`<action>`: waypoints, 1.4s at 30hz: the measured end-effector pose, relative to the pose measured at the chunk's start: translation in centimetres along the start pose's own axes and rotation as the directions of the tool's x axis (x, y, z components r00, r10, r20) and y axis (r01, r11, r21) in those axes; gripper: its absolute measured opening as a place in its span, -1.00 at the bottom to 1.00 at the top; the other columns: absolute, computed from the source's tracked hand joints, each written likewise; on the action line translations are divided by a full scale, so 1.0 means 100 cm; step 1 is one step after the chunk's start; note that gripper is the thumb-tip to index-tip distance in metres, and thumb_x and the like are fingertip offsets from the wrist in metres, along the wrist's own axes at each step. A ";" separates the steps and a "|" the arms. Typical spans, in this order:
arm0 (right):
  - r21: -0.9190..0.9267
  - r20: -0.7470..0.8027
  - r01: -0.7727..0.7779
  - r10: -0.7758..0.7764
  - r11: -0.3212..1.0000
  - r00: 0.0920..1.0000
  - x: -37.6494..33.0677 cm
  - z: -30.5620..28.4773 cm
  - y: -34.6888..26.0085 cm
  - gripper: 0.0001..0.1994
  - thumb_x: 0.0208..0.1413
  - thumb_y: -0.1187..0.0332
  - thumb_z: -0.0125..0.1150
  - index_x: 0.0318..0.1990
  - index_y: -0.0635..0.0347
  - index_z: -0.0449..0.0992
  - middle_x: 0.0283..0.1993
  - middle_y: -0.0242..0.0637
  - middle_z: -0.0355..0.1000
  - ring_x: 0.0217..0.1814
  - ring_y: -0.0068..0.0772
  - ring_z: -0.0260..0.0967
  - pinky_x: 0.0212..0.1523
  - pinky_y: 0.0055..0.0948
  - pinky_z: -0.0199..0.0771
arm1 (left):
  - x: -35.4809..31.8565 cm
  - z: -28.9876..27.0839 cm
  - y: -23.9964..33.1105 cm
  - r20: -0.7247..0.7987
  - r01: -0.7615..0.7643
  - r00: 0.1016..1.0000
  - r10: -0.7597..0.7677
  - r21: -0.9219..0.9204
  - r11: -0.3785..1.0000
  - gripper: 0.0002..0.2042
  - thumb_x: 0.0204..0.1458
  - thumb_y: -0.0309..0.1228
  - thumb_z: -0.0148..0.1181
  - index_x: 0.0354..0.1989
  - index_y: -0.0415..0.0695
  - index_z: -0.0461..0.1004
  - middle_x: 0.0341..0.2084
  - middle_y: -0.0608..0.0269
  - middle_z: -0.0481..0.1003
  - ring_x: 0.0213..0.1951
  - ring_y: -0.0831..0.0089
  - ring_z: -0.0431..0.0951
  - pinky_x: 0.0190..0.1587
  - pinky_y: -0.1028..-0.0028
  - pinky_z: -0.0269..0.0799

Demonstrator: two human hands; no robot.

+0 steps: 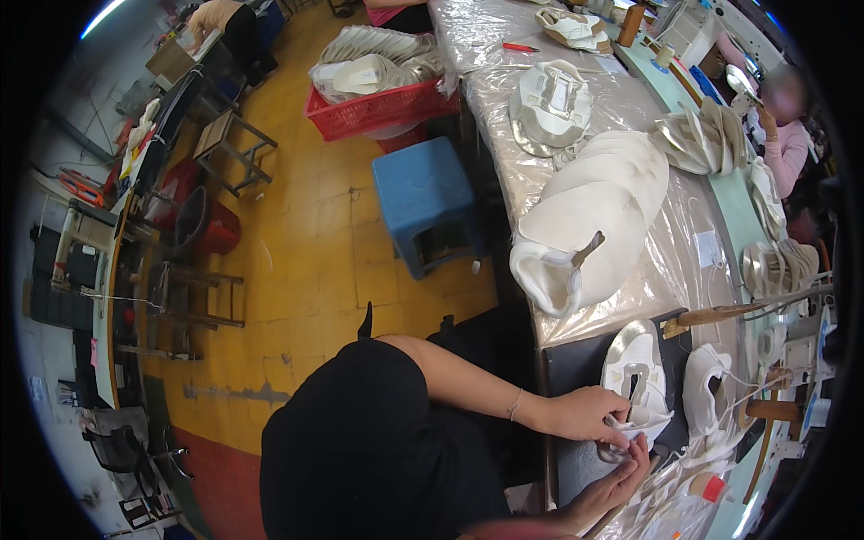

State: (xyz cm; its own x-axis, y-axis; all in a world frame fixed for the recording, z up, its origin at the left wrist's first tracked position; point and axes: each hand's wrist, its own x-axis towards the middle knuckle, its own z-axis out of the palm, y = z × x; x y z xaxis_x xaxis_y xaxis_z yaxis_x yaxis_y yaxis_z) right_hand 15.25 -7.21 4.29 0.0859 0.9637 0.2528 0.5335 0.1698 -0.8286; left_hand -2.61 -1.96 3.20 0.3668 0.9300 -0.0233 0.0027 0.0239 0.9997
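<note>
A white shoe upper lies on a dark pad at the table's near edge. My left hand, with a thin bracelet at the wrist, has its fingers closed on the heel end of this upper. Against the same end, my right hand presses with its fingertips, pinching the white edge. What lies between the fingertips is partly hidden. Just right of it stands another white upper.
A long stack of white uppers lies on the plastic-covered table. A wooden-handled tool rests beyond the pad. Left of the table stand a blue stool and a red basket of white pieces. A co-worker sits across.
</note>
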 end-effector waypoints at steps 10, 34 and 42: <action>-0.279 -0.087 0.054 -0.081 0.959 0.993 -0.010 0.011 0.002 -0.66 0.39 0.25 -0.03 0.01 0.43 0.43 0.22 0.01 0.37 0.34 -0.10 0.24 0.28 -0.23 0.27 | 0.001 0.005 -0.015 0.100 0.037 0.995 -0.010 -0.267 0.963 -0.73 0.08 -0.38 0.30 -0.23 -0.37 0.44 -0.43 0.08 0.55 -0.39 0.45 0.61 -0.33 0.48 0.49; -0.290 -0.235 0.040 -0.112 0.956 0.965 -0.006 -0.002 -0.022 -0.78 -0.07 0.51 0.39 -0.21 0.25 0.61 0.05 -0.14 0.47 0.09 -0.09 0.42 0.04 -0.25 0.45 | 0.000 0.013 0.007 0.221 0.265 0.957 -0.187 -0.403 0.876 -0.83 0.21 -0.60 0.10 -0.06 -0.37 0.43 -0.11 0.12 0.50 -0.06 0.42 0.57 0.01 0.43 0.54; -0.448 -0.078 0.211 -0.273 0.869 0.959 -0.003 -0.023 -0.020 -0.75 -0.10 0.44 0.44 -0.23 0.30 0.58 -0.11 -0.17 0.56 -0.11 -0.19 0.58 -0.21 -0.36 0.59 | -0.004 0.021 0.007 0.213 0.078 0.976 -0.034 -0.204 0.976 -0.84 0.17 -0.66 0.14 -0.09 -0.37 0.44 -0.16 0.24 0.42 -0.23 0.62 0.48 -0.24 0.64 0.40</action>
State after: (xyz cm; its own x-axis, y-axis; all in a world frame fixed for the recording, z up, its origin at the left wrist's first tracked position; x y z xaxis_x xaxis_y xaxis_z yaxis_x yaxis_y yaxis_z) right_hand 16.07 -8.33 7.05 0.0025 0.8616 0.5075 0.8587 0.2583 -0.4427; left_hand -0.84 -3.08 3.90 0.5563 0.8291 -0.0552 -0.1583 0.1710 0.9725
